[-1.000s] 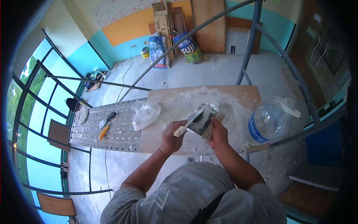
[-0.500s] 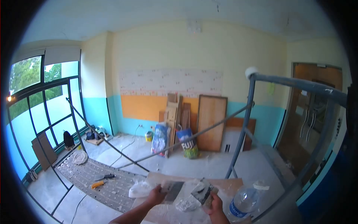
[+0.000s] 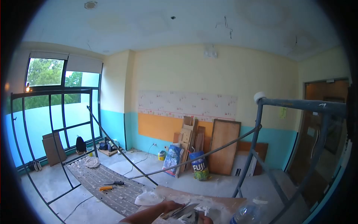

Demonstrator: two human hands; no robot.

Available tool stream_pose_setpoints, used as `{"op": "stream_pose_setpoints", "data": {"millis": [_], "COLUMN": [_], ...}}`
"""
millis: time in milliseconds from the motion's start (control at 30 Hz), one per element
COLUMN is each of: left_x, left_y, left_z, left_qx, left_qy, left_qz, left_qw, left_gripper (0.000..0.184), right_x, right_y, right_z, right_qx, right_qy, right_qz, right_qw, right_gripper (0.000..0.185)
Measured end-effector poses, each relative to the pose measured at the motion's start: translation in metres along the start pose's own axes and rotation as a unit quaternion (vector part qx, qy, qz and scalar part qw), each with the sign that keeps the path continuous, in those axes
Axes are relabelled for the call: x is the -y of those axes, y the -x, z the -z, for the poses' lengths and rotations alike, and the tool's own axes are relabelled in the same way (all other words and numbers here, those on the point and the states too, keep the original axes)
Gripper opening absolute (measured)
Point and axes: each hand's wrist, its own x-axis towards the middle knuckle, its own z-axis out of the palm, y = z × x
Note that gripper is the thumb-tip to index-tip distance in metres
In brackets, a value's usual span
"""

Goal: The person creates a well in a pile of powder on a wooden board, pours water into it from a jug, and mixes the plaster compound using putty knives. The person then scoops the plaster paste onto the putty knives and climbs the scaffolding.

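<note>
My left hand point(image 3: 170, 206) is closed around a putty knife point(image 3: 185, 211) with a broad flat blade. Low in the view, my right hand point(image 3: 204, 218) grips a second putty knife point(image 3: 193, 217), largely hidden, its blade close against the first. Whether the two blades touch I cannot tell. Both hands are over a brown board point(image 3: 227, 201) carrying whitish smears and a clear plastic sheet. A crumpled white plastic bag point(image 3: 148, 198) lies to the left of my left hand. On the right stands a large clear water bottle point(image 3: 246, 215), partly cut off.
A perforated metal scaffold platform point(image 3: 87, 177) extends left, holding an orange-handled cutter point(image 3: 106, 188) and a dark tool point(image 3: 116, 183). Scaffold pipes point(image 3: 257, 130) and crossing braces point(image 3: 209, 155) frame the space. Filled sacks point(image 3: 199, 166) and wooden boards point(image 3: 223, 147) lean by the far wall.
The view has tilted up, showing more ceiling. My hands have come together, bringing the two putty knives, apart before, close to each other.
</note>
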Motion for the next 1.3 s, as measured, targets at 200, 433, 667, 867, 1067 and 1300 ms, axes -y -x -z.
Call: {"op": "stream_pose_setpoints", "data": {"millis": [200,433,667,867,1067,1300], "left_x": [0.052,0.041,0.063,0.024,0.059,0.084], "left_y": [-0.032,0.043,0.039,0.115,0.121,0.131], "left_z": [0.010,0.013,0.004,-0.081,-0.076,-0.038], "left_qx": [0.055,-0.013,-0.320,-0.332,-0.290,-0.363], "left_qy": [-0.015,-0.261,-0.064,0.033,-0.119,-0.192], "left_qz": [-0.022,-0.096,-0.175,-0.333,-0.341,-0.386], "left_qw": [0.998,0.961,0.929,0.882,0.886,0.826], "left_gripper": [0.083,0.078,0.064,0.041,0.031,0.033], "right_x": [0.014,0.040,0.060,0.026,0.025,0.001], "right_y": [0.022,0.016,0.026,0.025,0.022,0.021], "right_z": [-0.044,-0.009,-0.085,-0.054,-0.095,-0.157], "right_qx": [-0.121,-0.022,-0.172,-0.200,-0.285,-0.402], "right_qy": [0.070,-0.018,0.105,0.090,0.166,0.277], "right_qz": [0.054,0.022,0.147,0.117,0.196,0.384], "right_qw": [0.989,0.999,0.968,0.968,0.923,0.784], "right_gripper": [0.031,0.031,0.032,0.034,0.036,0.052]}}
